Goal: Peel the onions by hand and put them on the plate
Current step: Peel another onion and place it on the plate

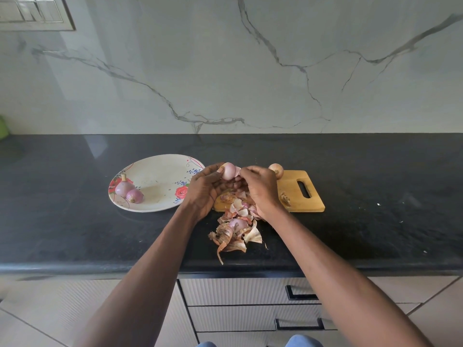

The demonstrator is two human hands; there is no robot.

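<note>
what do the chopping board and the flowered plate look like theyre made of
The tan rectangular chopping board with a slot handle looks like wood, matte, with warm, even colour. The round white flowered plate looks like melamine or glazed ceramic: printed red roses and a soft sheen; which one is unclear.

One camera, worn on the person's head, looks forward and down over a dark counter toward a marble wall. It sits close above the forearms; drawers show below.

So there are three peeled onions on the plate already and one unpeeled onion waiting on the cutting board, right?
Not quite: the head view shows two peeled onions on the plate, not three. One unpeeled onion does wait on the cutting board.
</note>
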